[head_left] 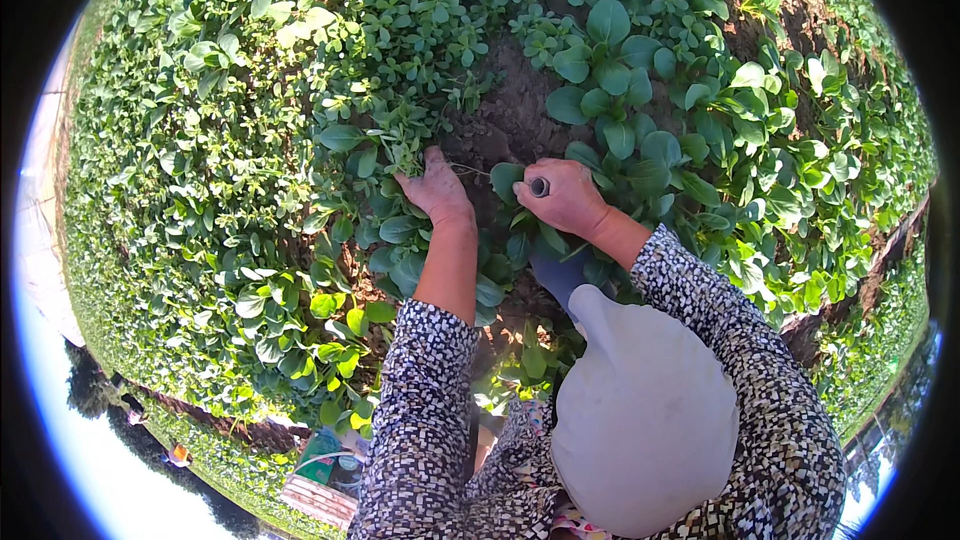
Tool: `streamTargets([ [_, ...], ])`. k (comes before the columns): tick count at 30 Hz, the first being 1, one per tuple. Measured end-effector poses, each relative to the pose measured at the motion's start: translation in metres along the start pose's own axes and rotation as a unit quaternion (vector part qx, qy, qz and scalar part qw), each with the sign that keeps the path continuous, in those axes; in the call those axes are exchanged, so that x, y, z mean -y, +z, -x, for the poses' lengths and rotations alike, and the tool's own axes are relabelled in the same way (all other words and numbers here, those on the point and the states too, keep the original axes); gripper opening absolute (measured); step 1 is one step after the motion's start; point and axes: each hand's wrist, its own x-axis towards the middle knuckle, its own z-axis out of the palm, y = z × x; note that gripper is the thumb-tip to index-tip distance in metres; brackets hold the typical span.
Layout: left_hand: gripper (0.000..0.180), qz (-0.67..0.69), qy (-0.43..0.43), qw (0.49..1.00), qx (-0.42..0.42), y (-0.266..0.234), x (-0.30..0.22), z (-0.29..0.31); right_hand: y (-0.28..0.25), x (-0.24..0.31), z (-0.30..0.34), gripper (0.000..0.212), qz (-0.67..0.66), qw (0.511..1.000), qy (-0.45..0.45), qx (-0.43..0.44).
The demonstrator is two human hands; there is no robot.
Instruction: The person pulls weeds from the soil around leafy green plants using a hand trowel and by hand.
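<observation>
My left hand (440, 190) is closed on a bunch of small-leaved weeds (403, 148), low among the plants left of a patch of bare soil. Across that patch, my right hand (568, 200) wraps round a tool handle (540, 187), whose round, dark end points up at me. A thin pale strand runs between the two hands; whether it is a root or part of the tool I cannot tell. The tool's working end is hidden. Broad-leaved greens (612, 75) grow just beyond my right hand, and some of their leaves touch it.
Dark bare soil (515, 105) lies between and beyond my hands. Dense small-leaved plants (230, 140) spread to the left. A smooth, pale grey rounded shape (645, 410) sits between my arms, with something blue under it. A container with a green part (318, 455) stands at lower left.
</observation>
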Motion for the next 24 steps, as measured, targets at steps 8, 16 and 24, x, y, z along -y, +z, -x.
streamTargets([
  [8,0.077,-0.58,0.1,0.808,0.027,0.079,-0.039,-0.005,-0.017,-0.015,0.02,0.023,0.086,0.996,-0.027,0.016],
  [16,0.064,-0.694,0.087,0.711,0.073,0.069,-0.04,-0.046,0.019,-0.008,-0.036,0.021,0.097,0.986,-0.13,-0.039],
  [24,0.037,-0.218,0.072,0.973,0.039,0.029,-0.012,-0.068,0.001,-0.009,0.003,0.021,0.031,0.998,-0.051,-0.036],
])
